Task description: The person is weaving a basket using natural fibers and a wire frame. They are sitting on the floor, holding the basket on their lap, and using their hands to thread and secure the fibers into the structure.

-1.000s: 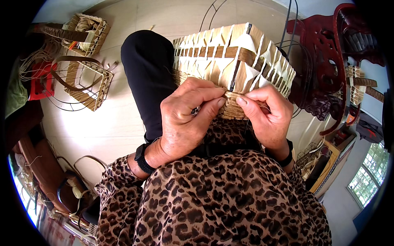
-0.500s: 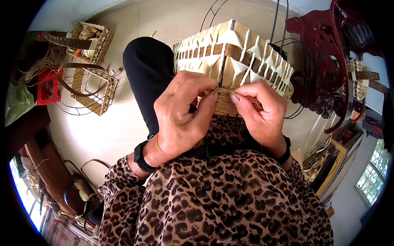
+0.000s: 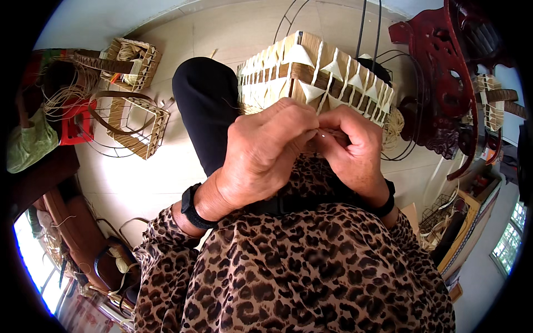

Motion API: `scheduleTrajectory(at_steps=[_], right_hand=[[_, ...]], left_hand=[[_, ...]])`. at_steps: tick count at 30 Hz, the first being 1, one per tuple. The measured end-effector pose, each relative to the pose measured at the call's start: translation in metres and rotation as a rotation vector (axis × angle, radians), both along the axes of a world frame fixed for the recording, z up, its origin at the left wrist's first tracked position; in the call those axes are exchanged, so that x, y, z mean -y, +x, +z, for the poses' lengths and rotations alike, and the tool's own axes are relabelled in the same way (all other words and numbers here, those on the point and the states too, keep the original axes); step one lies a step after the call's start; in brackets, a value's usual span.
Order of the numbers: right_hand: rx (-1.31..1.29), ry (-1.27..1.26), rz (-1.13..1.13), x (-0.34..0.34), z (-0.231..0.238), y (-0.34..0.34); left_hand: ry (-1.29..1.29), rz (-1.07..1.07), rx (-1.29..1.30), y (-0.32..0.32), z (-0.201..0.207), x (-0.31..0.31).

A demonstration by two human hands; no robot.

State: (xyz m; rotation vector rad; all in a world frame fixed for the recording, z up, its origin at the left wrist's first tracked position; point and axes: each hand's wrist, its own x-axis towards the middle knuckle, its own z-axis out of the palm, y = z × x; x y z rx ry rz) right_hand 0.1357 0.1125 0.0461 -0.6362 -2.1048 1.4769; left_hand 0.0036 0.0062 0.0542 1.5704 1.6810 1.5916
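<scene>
A woven basket (image 3: pixel 316 75) in tan and brown, with white twisted cords and pale triangles on its sides, rests by my knees, one corner pointing away from me. My left hand (image 3: pixel 267 152) is closed at its near edge, thumb and fingers pinched. Close against it, my right hand (image 3: pixel 353 151) is also pinched, thumb against bent forefinger. The fingertips of both hands meet in front of the basket. Whatever lies between them is too small and covered to make out. My hands hide the basket's near rim.
Two unfinished baskets with handles, one upper (image 3: pixel 133 65) and one lower (image 3: pixel 133 130), stand on the floor at left beside a red plastic stool (image 3: pixel 78 121). Carved dark-red wooden furniture (image 3: pixel 438 66) stands at right. A loose straw bundle (image 3: pixel 393 126) hangs by the basket's right side.
Both hands have drawn together, the left moving right, so their fingertips now meet. The braided rim seen between them before is now covered. The basket has shifted slightly.
</scene>
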Motion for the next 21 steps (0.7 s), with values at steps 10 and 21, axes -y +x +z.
scheduleTrajectory(at_steps=[10,21], right_hand=[[0.029,0.098,0.02,0.0,0.005,-0.007],[0.115,0.0,0.045,-0.012,0.016,0.018]], left_hand=[[-0.035,-0.039,0.367,-0.015,0.007,-0.007],[-0.119,0.036,0.207,-0.052,-0.017,-0.001]])
